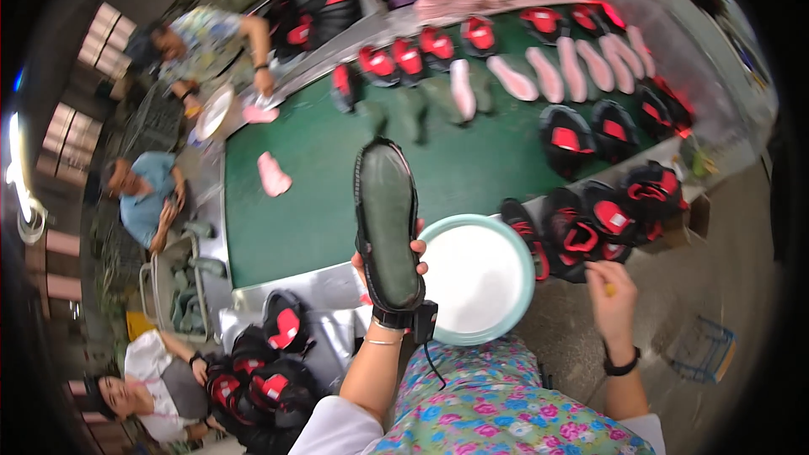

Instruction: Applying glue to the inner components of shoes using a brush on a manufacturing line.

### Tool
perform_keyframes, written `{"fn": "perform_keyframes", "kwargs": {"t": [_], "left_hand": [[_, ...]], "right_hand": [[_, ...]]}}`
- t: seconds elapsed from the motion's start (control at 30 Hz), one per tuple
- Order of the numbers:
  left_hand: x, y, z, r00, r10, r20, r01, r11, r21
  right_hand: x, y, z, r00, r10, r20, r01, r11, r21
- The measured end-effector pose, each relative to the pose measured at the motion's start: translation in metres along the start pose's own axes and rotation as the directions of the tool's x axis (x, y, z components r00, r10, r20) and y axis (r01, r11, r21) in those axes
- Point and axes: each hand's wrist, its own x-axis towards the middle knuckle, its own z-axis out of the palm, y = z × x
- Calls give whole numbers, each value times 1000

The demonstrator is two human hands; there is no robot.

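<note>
My left hand point(419, 258) grips a black shoe upper point(387, 219) from beneath, its grey-green underside turned up and its toe pointing away from me. Fingers wrap around its right edge. To the right of it is a round basin point(527, 303) with a pale teal rim and white inside; what it holds, if anything, I cannot tell. My right hand point(610, 295) is off to the right, apart from the shoe, its fingers closed on a small yellow thing point(610, 290) whose kind is unclear.
A green conveyor belt point(295, 236) carries black-and-red shoe uppers point(436, 48), pink insoles point(511, 77) and dull green sole-shaped pieces. More shoes point(581, 232) are piled at right, others point(286, 329) at lower left. Several people work around the belt. A blue crate point(704, 350) stands on the floor.
</note>
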Motion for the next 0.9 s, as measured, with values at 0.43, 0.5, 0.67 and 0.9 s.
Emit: {"fn": "perform_keyframes", "kwargs": {"t": [0.43,0.5,0.67,0.9], "left_hand": [[-104,434,-22,686,693,-222,-525,683,509],[-101,531,-77,583,757,-295,-499,620,606],[-135,678,-118,233,923,-305,-262,362,895],[-215,814,-136,476,878,47,628,-376,681]], "right_hand": [[31,-61,146,996,59,67,-25,907,-420],[39,53,97,1000,23,13,-14,873,-488],[72,120,62,1000,-4,-5,0,795,-606],[-76,134,-27,959,259,-117,-251,582,-774]]}}
